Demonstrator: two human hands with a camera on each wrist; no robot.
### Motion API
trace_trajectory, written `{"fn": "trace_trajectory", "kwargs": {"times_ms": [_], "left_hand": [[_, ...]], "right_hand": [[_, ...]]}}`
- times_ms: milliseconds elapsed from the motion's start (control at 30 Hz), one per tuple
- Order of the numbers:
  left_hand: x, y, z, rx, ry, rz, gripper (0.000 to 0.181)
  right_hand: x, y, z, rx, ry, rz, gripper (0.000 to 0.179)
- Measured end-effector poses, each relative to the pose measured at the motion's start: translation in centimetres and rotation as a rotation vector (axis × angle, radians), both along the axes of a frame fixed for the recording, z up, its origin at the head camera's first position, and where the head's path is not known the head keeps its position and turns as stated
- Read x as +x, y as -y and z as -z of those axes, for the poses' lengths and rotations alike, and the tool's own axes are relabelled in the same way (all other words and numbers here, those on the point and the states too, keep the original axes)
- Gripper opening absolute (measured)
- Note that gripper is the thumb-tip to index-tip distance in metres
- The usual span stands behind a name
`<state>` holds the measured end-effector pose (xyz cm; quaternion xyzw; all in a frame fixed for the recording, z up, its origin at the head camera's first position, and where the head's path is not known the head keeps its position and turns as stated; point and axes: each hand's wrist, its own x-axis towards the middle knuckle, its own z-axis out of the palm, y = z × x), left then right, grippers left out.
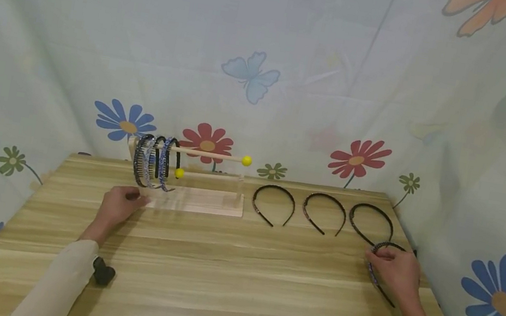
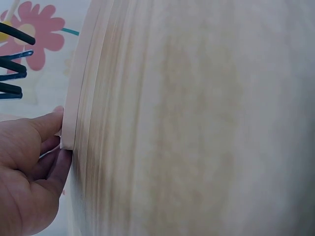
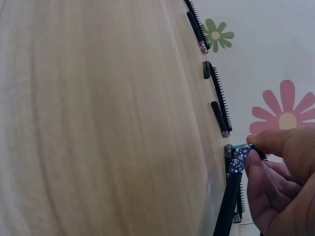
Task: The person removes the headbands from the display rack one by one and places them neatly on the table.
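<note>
My left hand [image 1: 118, 206] pinches the near left corner of a pale wooden headband stand's base [image 1: 206, 203]; in the left wrist view thumb and fingers close on the base edge [image 2: 72, 118]. Several toothed headbands [image 1: 164, 163], some dark and some with glittery blue or silver parts, hang at the left of the stand's yellow-tipped rods. At the table's right side my right hand [image 1: 396, 269] pinches a black headband [image 1: 381, 292]. Its blue glittery part [image 3: 240, 160] shows between thumb and fingers in the right wrist view.
Three dark headbands lie in a row right of the stand: one headband [image 1: 276, 186], a second headband [image 1: 326, 195] and a third headband [image 1: 373, 206] by the right hand. The wood-grain table [image 1: 232, 287] meets a flowered cloth [image 1: 289, 119] behind and at the sides.
</note>
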<state>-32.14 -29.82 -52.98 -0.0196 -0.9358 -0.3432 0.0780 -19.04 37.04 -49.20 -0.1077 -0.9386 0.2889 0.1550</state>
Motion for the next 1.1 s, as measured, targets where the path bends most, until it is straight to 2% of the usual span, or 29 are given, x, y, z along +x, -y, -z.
{"fn": "trace_trajectory", "kwargs": {"times_ms": [200,500,767,1100], "left_hand": [[0.07,-0.04,-0.1,0.005,-0.005,0.001,0.042],[-0.14,0.11,0.2,-0.001,0.01,0.0,0.044],[-0.32,0.38,0.48,-0.003,0.01,0.006,0.04],[-0.24,0.36,0.38,0.004,0.018,0.006,0.041]], "right_hand": [[0.1,-0.01,0.14,0.01,-0.026,-0.017,0.026],[0.14,-0.28,0.45,-0.05,0.076,0.019,0.037],[0.24,-0.72,0.38,-0.092,0.171,0.0,0.051],[0.29,-0.77,0.91,-0.088,0.21,-0.004,0.038]]}}
